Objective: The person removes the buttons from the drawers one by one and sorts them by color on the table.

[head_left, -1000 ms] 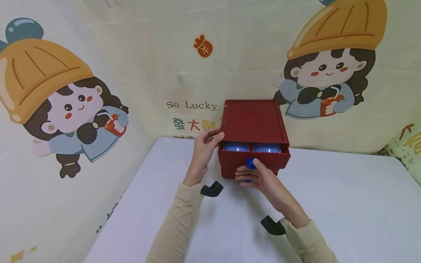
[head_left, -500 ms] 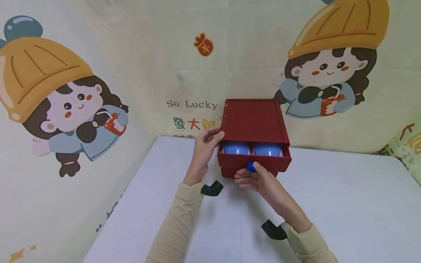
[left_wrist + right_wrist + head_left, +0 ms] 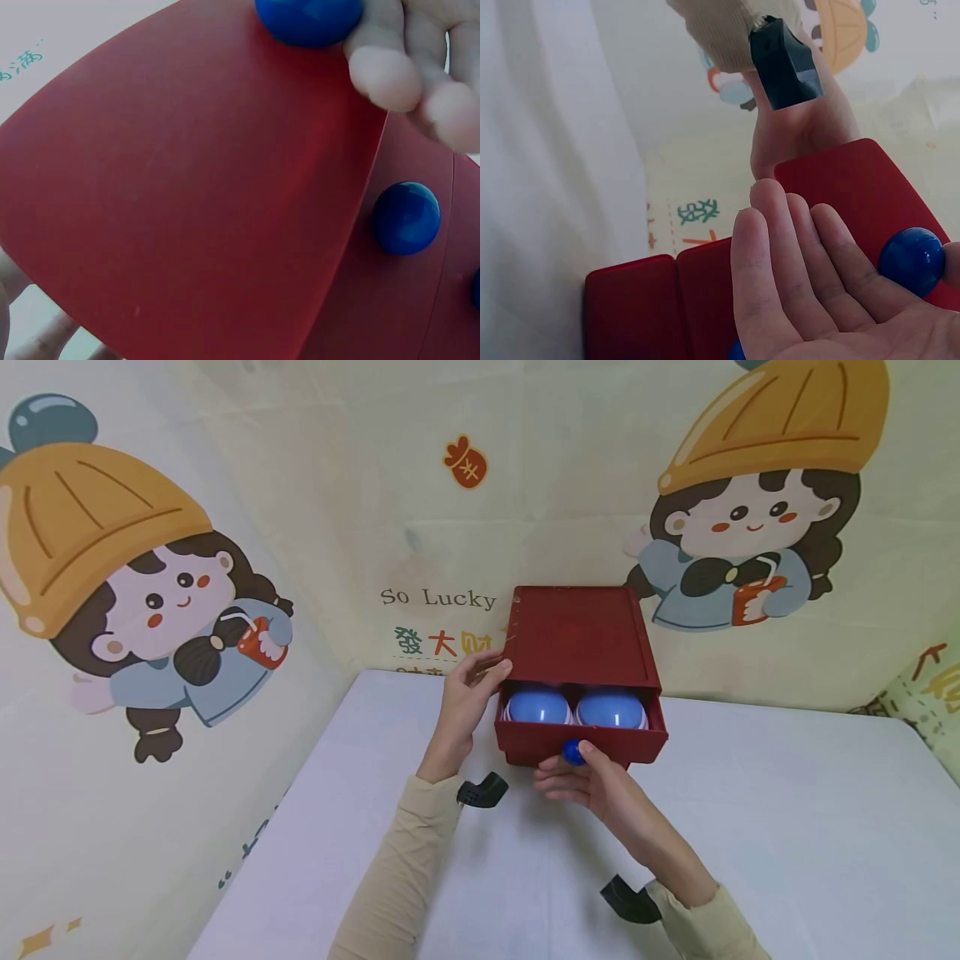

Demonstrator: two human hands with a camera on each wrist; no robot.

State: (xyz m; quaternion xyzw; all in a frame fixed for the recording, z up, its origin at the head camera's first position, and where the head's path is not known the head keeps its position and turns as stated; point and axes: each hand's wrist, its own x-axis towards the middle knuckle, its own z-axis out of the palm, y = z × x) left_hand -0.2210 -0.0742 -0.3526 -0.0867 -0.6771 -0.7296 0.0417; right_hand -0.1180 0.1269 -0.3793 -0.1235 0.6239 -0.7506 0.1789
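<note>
A small red drawer cabinet [image 3: 577, 635] stands against the back, its top drawer [image 3: 525, 739] pulled partway out. Two round, shiny blue things with pale rims, one on the left [image 3: 538, 705] and one on the right [image 3: 611, 707], sit side by side in that drawer. With thumb and hand, my right hand [image 3: 621, 802] pinches the drawer's blue knob [image 3: 911, 261], the other fingers stretched out below it. My left hand [image 3: 463, 710] rests on the cabinet's left side, thumb near the top front edge. Its fingertips are partly hidden behind the cabinet.
Lower drawers with another blue knob [image 3: 407, 217] show below the pulled drawer in the left wrist view. The white table [image 3: 750, 827] reaches to a backdrop cloth [image 3: 570, 510] printed with cartoon figures, close behind the cabinet. Black curved pieces sit at both cuffs.
My right hand has drawn the top drawer out toward me, so more of the two blue things shows. My left hand has stayed on the cabinet's side.
</note>
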